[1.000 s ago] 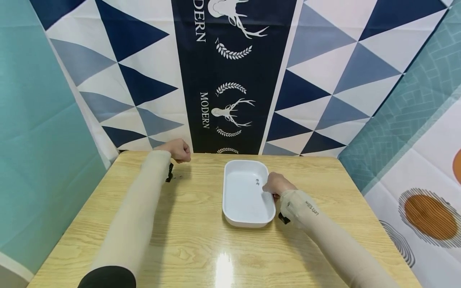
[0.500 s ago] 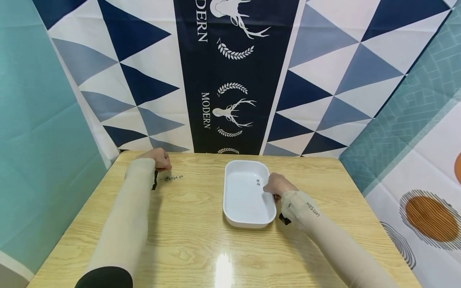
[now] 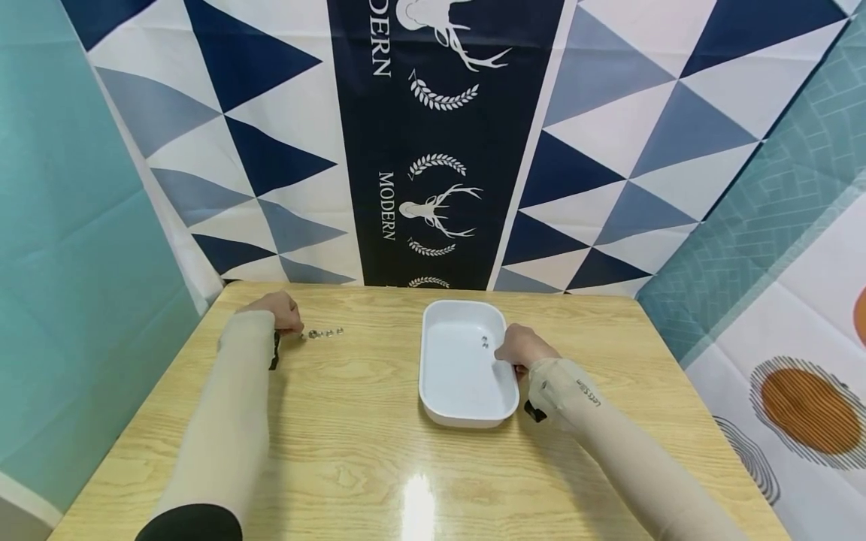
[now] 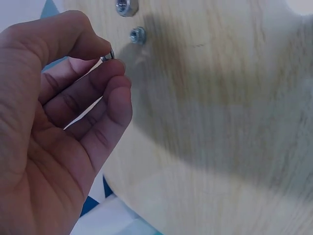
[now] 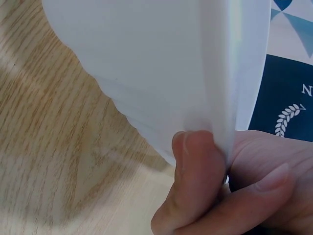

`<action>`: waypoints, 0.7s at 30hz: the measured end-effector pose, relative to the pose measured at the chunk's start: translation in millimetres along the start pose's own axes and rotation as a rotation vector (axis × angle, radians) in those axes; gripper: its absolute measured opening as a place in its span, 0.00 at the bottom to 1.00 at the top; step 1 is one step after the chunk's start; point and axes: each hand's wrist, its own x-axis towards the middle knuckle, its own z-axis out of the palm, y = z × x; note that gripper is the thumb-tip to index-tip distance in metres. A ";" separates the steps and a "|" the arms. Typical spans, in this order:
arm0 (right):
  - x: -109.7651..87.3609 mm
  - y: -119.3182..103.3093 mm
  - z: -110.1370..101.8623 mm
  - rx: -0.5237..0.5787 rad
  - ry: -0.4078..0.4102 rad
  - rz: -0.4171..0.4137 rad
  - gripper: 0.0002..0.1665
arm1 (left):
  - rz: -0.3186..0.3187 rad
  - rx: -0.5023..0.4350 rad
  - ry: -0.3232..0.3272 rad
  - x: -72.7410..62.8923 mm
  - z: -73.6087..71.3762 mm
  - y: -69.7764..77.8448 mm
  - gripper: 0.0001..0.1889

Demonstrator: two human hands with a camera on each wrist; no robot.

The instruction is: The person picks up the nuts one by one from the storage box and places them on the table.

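At the table's far left, my left hand (image 3: 276, 310) pinches a small metal nut (image 4: 107, 56) between thumb and fingertips; the other fingers are bent. Just past those fingertips two more nuts lie on the wood, a small one (image 4: 138, 35) and a larger one (image 4: 127, 7). In the head view a short row of nuts (image 3: 329, 332) runs to the right of that hand. My right hand (image 3: 522, 346) grips the right wall of a white tray (image 3: 460, 379), thumb over the rim and fingers (image 5: 198, 166) against the outside. Small metal pieces (image 3: 484, 341) lie in the tray.
The wooden table (image 3: 352, 451) ends at a patterned cloth wall (image 3: 426, 150) behind. A teal panel (image 3: 95, 248) stands along the left side. Printed cloth (image 3: 805, 398) hangs at the right.
My left hand has moved left and toward me, uncovering the row of nuts, down to the left end of the row. My right hand and the tray have stayed in place.
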 end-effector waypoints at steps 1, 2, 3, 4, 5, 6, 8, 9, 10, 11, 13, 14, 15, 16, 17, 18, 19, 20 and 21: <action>0.1 -0.4 0.1 0.000 -0.002 0.001 0.24 | -0.014 0.003 0.006 0.5 1.5 -2.2 0.10; 0.2 -0.7 0.1 -0.002 -0.003 0.003 0.24 | -0.017 0.007 0.008 0.7 3.0 -4.4 0.11; 0.1 -1.0 0.1 -0.003 -0.004 0.005 0.24 | -0.027 0.011 0.012 0.7 4.8 -6.2 0.13; -0.1 -1.3 0.1 -0.005 -0.003 0.008 0.24 | -0.029 0.014 0.013 0.6 6.5 -8.0 0.14; -0.3 -1.6 -0.1 -0.009 -0.002 0.009 0.23 | -0.035 0.010 0.019 0.3 8.2 -9.1 0.15; -0.2 -1.8 -0.3 -0.007 0.000 0.010 0.23 | -0.038 0.007 0.021 0.3 9.8 -10.6 0.17; -0.4 -1.5 0.0 -0.001 0.000 0.008 0.23 | -0.039 -0.001 0.022 -0.1 13.0 -12.7 0.18; -0.3 -1.4 -0.1 0.001 0.000 0.006 0.22 | -0.047 -0.002 0.024 0.0 14.5 -13.2 0.19; -0.3 -1.3 -0.1 0.003 -0.001 0.005 0.22 | -0.048 -0.005 0.025 0.1 15.8 -13.6 0.19; -0.1 -1.3 -0.1 0.006 -0.002 0.004 0.22 | -0.049 -0.007 0.027 0.3 16.8 -13.9 0.19; 0.2 -1.0 0.1 0.005 -0.006 0.005 0.23 | -0.053 -0.004 0.030 1.3 18.3 -14.2 0.19; 0.3 -1.0 0.1 0.006 -0.007 0.007 0.23 | -0.056 -0.007 0.033 1.8 18.7 -14.0 0.18; 0.2 -1.1 0.0 0.007 -0.008 0.008 0.23 | -0.057 -0.010 0.034 2.5 19.0 -14.0 0.17; 0.3 -1.0 0.0 0.008 -0.009 0.009 0.23 | -0.057 -0.017 0.033 3.2 19.2 -13.8 0.16; 0.6 -1.0 -0.1 0.007 -0.008 0.010 0.23 | -0.054 -0.021 0.030 3.9 19.2 -14.1 0.15; 0.7 -1.0 -0.2 0.006 -0.008 0.011 0.23 | -0.055 -0.026 0.027 4.8 19.0 -14.3 0.14; 1.0 -1.1 -0.3 0.005 -0.008 0.010 0.23 | -0.049 -0.032 0.019 5.2 18.3 -14.5 0.12; 1.2 -1.2 -0.3 0.003 -0.008 0.010 0.23 | -0.045 -0.038 0.010 5.6 17.7 -15.0 0.11; 1.5 -1.1 -0.3 -0.001 -0.009 0.008 0.23 | -0.039 -0.039 0.003 5.7 16.8 -15.2 0.10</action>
